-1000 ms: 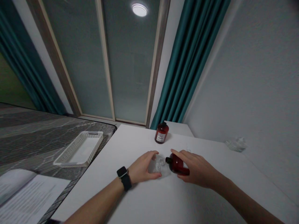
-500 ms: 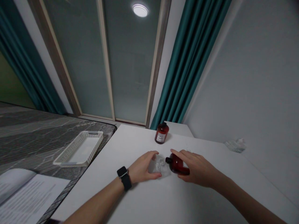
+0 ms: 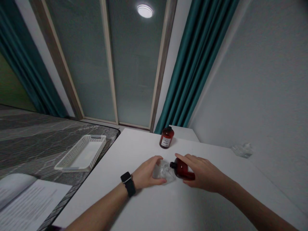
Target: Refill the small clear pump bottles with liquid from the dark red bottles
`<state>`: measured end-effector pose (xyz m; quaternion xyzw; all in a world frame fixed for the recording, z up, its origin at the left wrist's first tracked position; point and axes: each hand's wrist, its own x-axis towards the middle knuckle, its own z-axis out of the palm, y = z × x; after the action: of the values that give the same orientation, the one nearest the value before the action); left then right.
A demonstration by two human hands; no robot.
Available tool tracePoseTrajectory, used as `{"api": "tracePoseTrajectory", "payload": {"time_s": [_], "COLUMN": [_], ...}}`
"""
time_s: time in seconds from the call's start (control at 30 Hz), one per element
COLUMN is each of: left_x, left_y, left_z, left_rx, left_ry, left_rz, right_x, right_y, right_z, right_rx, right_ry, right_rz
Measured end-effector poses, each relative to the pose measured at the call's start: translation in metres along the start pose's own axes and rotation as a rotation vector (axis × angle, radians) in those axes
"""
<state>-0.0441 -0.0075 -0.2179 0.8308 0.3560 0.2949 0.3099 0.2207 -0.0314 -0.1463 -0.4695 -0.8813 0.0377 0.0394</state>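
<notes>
My right hand [image 3: 201, 171] is wrapped round a dark red-brown bottle [image 3: 181, 169] with a pale label, tipped so that its black neck points left. The neck is at the right side of a clear container [image 3: 165, 171], perhaps a glass or plastic cup. My left hand [image 3: 149, 172], with a black watch on the wrist, curves thumb and fingers around the container's left side. I cannot tell whether liquid is flowing. A second red-brown bottle [image 3: 166, 137] with a white label and black top stands upright farther back on the white table [image 3: 134, 144].
A white perforated basket [image 3: 83, 154] sits on the grey-patterned surface to the left. Nearer me lies an open book [image 3: 31, 202]. Crumpled clear plastic [image 3: 243, 149] lies at the table's right, by the wall. Teal curtains [image 3: 190, 70] hang behind the table.
Almost nothing differs. Both hands keep their hold, and the tipped bottle has shifted only very slightly left.
</notes>
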Motion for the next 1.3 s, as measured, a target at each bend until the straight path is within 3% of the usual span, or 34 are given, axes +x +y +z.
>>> {"api": "tracePoseTrajectory", "payload": {"time_s": [1.3], "left_x": [-0.0002], "left_y": [0.0008], "left_z": [0.0005], "left_rx": [-0.01], "left_ry": [0.012], "left_rz": [-0.008], "right_x": [0.0024], "right_y": [-0.0024], "right_z": [-0.0061], "right_rx": [-0.016], "right_ry": [-0.03], "right_rz": [0.011]}}
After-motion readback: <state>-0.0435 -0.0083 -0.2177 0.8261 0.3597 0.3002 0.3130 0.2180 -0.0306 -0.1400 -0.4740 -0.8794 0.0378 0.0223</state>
